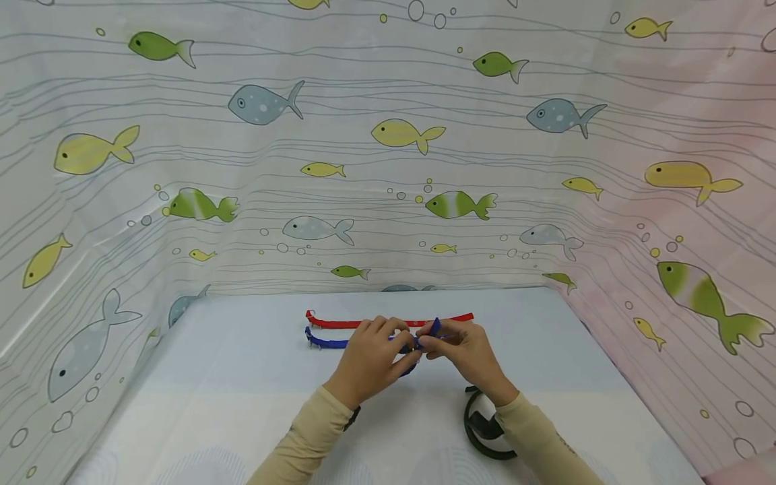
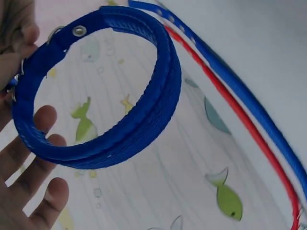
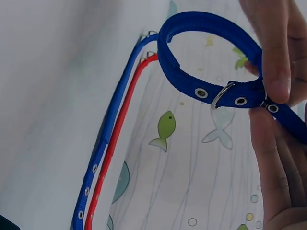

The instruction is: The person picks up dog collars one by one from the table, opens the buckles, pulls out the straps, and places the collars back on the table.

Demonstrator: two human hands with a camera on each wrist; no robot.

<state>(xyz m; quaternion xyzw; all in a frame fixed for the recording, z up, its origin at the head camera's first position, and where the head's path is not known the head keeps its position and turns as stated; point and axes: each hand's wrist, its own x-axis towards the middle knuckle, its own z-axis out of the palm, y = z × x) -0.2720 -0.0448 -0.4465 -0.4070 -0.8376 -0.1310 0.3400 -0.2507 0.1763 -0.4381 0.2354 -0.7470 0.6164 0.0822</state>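
Observation:
Both hands hold a blue collar point(image 2: 169, 96), closed into a loop, up off the table. My left hand point(image 1: 371, 357) pinches it beside the buckle, with its other fingers spread apart. My right hand point(image 1: 469, 349) grips the strap end point(image 1: 435, 327) between thumb and finger. In the right wrist view, metal-rimmed holes and a D-ring point(image 3: 222, 95) show on the band, and the strap's tail runs past the buckle. Fingers partly hide the buckle. Behind the hands, a second blue collar point(image 1: 330, 343) and a red collar point(image 1: 339, 325) lie stretched out side by side.
By the right forearm, a black curved band point(image 1: 470, 434) with a dark piece inside rests on the white table point(image 1: 242, 377), partly covered by the sleeve. A fish-patterned curtain point(image 1: 376, 182) encloses the table at the back and sides.

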